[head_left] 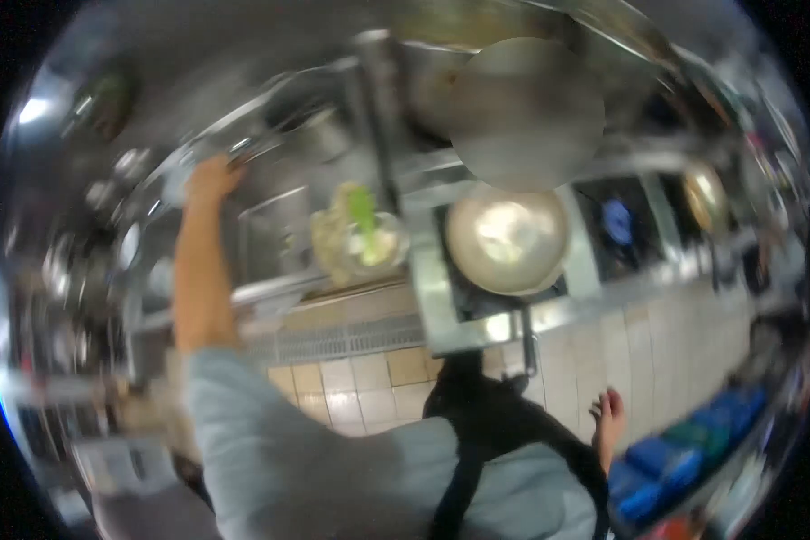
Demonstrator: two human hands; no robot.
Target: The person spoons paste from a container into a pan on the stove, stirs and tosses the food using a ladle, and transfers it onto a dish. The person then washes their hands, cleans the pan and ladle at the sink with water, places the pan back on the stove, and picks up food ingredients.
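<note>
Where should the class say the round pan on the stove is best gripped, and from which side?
Probably by its dark handle, from the person's side, right hand closing around it. The handle is long and slim and juts from the pan past the front edge of the stove, toward the body.

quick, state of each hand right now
Left hand: at a metal object, too blurred to tell if gripping.
Right hand: open, fingers loosely bent, nothing visible in it.
</note>
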